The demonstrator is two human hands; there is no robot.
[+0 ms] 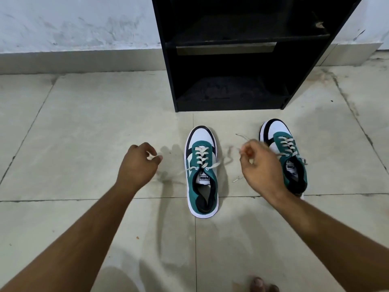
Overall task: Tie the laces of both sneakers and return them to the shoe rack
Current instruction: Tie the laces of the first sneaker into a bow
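Two teal, white and black sneakers stand on the tiled floor, toes pointing at the black shoe rack [229, 103]. The left sneaker [201, 171] sits between my hands, its cream laces pulled out sideways and untied. My left hand [140, 165] pinches the left lace end, stretched out to the left. My right hand [260, 163] pinches the right lace end, which sticks up above the fingers. The right sneaker [283, 152] lies behind my right hand, partly hidden by it, its laces loose.
The rack has open dark shelves and stands against a scuffed white wall [73, 24] with a low skirting. Bare beige floor tiles [73, 123] spread left and right. Toes of a foot [263, 285] show at the bottom edge.
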